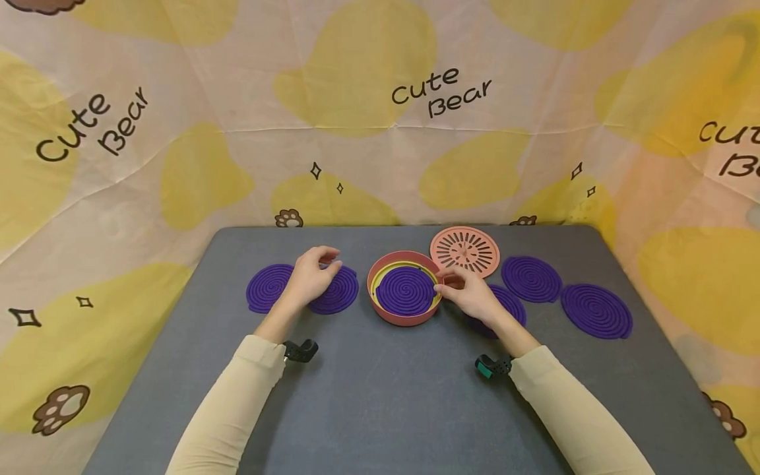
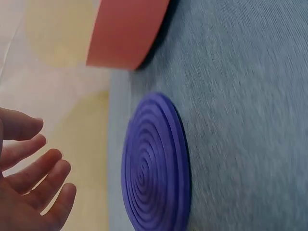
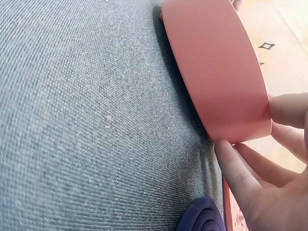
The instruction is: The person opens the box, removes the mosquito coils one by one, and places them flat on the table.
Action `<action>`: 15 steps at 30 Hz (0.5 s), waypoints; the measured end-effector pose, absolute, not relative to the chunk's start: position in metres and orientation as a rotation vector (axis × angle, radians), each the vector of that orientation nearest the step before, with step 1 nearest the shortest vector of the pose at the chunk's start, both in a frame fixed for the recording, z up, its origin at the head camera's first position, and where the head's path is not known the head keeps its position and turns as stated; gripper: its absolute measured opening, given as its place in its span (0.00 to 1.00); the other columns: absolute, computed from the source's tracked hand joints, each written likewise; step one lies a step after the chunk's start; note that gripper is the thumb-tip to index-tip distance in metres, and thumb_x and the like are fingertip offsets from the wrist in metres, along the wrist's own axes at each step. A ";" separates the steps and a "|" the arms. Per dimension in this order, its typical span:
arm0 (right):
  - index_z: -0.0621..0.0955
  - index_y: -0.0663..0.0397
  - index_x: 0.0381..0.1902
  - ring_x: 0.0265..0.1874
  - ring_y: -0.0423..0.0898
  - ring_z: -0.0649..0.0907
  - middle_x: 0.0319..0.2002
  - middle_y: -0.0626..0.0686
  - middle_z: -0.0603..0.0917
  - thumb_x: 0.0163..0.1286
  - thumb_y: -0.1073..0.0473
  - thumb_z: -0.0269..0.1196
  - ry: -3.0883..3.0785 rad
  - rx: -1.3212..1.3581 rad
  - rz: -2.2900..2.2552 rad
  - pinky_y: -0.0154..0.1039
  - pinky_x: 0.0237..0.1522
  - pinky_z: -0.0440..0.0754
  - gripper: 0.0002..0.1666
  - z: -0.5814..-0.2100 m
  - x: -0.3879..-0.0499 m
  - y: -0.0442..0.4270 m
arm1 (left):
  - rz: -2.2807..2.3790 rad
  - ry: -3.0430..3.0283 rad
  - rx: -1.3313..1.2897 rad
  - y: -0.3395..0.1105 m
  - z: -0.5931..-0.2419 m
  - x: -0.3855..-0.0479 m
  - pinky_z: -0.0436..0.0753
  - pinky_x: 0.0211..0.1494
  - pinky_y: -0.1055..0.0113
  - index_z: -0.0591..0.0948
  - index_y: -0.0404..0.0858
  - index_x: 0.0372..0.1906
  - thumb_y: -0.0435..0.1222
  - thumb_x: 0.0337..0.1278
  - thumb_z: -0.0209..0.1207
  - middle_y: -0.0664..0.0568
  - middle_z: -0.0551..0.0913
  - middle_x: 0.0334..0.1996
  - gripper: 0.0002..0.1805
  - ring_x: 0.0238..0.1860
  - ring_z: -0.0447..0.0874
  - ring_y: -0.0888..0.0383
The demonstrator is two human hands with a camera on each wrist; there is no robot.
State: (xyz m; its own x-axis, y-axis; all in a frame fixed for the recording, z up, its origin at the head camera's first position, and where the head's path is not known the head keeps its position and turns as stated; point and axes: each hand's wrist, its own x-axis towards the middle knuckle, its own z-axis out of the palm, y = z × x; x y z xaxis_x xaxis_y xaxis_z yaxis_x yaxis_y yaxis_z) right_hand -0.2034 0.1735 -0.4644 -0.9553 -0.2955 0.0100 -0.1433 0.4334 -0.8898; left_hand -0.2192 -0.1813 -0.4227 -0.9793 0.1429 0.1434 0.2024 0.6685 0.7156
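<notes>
A purple mosquito coil (image 1: 406,291) lies inside a round pink case (image 1: 405,321) with a yellow inner ring. My right hand (image 1: 469,295) grips the case's right side, thumb at the rim and other fingers against the outer wall in the right wrist view. My left hand (image 1: 313,276) hovers above the table with loosely bent fingers, holding nothing. Below it lie a purple coil (image 1: 336,293) and, farther left, another coil (image 1: 267,289), each partly hidden by the hand or arm in the head view.
A pink slotted lid (image 1: 465,251) lies behind the case, to its right. A coil (image 1: 509,307) sits partly under my right hand, with a coil (image 1: 531,279) behind it and another coil (image 1: 596,311) farther right. A printed cloth (image 1: 368,158) hangs behind the grey table (image 1: 380,396).
</notes>
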 end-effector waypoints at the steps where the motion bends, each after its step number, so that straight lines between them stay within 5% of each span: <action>1: 0.79 0.61 0.60 0.53 0.56 0.84 0.54 0.61 0.83 0.74 0.57 0.66 2.530 -0.392 -1.552 0.50 0.52 0.84 0.21 -0.465 -0.203 0.174 | -1.227 -2.797 -0.301 -0.179 -0.422 -0.219 0.78 0.61 0.48 0.81 0.31 0.59 0.35 0.71 0.59 0.38 0.81 0.56 0.18 0.56 0.79 0.43; 15: 0.80 0.61 0.59 0.53 0.57 0.84 0.54 0.61 0.83 0.73 0.58 0.66 2.521 -0.416 -1.571 0.50 0.52 0.84 0.20 -0.463 -0.202 0.175 | -1.312 -2.756 -0.492 -0.141 -0.416 -0.213 0.81 0.58 0.52 0.81 0.32 0.58 0.34 0.72 0.59 0.38 0.82 0.54 0.16 0.53 0.81 0.46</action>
State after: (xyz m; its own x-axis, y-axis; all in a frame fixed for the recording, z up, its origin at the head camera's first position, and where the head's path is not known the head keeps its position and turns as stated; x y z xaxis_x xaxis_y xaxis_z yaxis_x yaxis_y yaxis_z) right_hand -0.2020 0.1752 -0.4633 -0.9515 -0.3066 0.0254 -0.1579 0.4158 -0.8956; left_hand -0.2133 -0.1413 -0.4164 -0.9482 0.2621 0.1798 0.3048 0.5895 0.7480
